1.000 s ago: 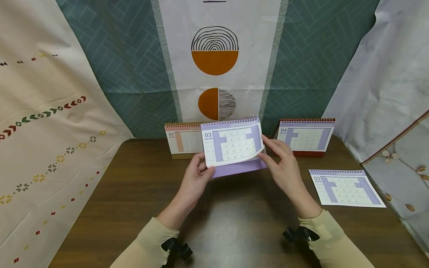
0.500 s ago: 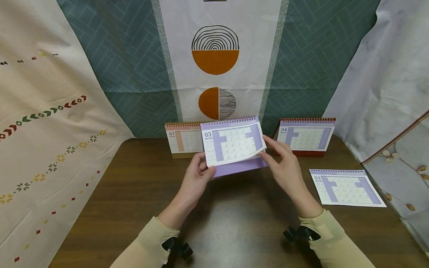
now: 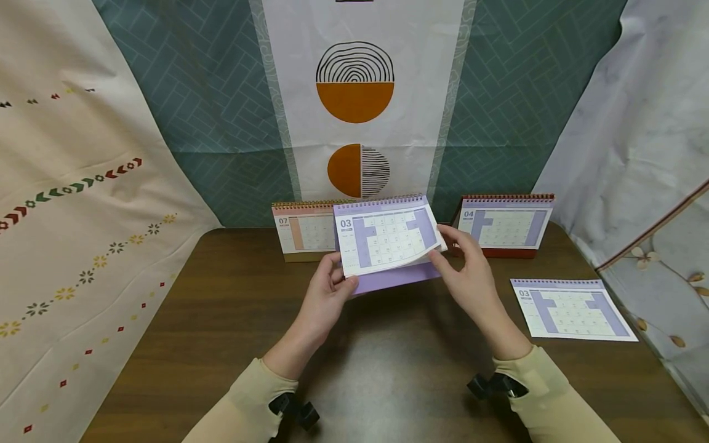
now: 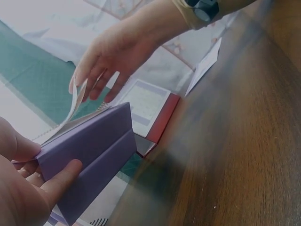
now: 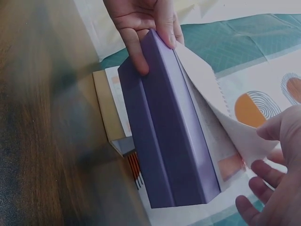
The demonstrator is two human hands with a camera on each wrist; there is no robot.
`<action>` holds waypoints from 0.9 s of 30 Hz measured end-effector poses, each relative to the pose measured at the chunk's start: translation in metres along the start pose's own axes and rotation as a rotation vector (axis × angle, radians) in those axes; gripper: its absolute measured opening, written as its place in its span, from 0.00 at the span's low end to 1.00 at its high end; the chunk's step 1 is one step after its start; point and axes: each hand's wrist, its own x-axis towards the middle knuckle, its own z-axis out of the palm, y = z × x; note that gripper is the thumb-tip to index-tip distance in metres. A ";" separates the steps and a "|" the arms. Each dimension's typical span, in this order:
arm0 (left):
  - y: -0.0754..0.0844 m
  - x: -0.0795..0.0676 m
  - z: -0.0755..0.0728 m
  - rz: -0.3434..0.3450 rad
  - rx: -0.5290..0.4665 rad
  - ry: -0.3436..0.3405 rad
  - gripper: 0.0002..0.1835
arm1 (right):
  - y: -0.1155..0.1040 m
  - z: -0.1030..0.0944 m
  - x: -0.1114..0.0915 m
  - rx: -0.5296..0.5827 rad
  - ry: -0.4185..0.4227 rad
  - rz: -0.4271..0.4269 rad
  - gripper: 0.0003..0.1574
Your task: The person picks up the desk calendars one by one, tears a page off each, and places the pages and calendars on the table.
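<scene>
A purple spiral desk calendar (image 3: 388, 237) is held above the table, its 03 page facing up and slightly tilted. My left hand (image 3: 321, 292) grips its lower left corner; in the left wrist view the thumb lies on top and a finger lies along the purple base (image 4: 89, 150). At the lower right corner, my right hand (image 3: 468, 277) pinches the pages between thumb and fingers. Those lifted pages (image 5: 225, 108) curve away from the base in the right wrist view. The sheets under the lifted ones are partly hidden.
Behind the held calendar stands a calendar with an 07 page (image 3: 307, 234) and tan base. A red-based calendar on 04 (image 3: 506, 224) stands at the back right. A loose 03 sheet (image 3: 573, 309) lies on the brown table (image 3: 221, 344) at right. Patterned cloths hang around.
The lower right corner of the pages has lifted a little further from the purple base. My right hand has shifted slightly right; my left hand has hardly moved.
</scene>
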 end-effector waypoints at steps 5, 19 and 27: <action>0.000 0.000 0.000 -0.003 0.001 0.002 0.24 | 0.001 0.001 0.000 -0.007 0.011 0.008 0.33; -0.003 -0.001 0.003 -0.001 0.017 -0.011 0.23 | 0.002 0.001 0.002 -0.123 0.098 -0.108 0.28; -0.002 0.000 0.002 -0.018 0.005 0.003 0.24 | 0.007 -0.007 0.004 -0.386 0.089 -0.463 0.28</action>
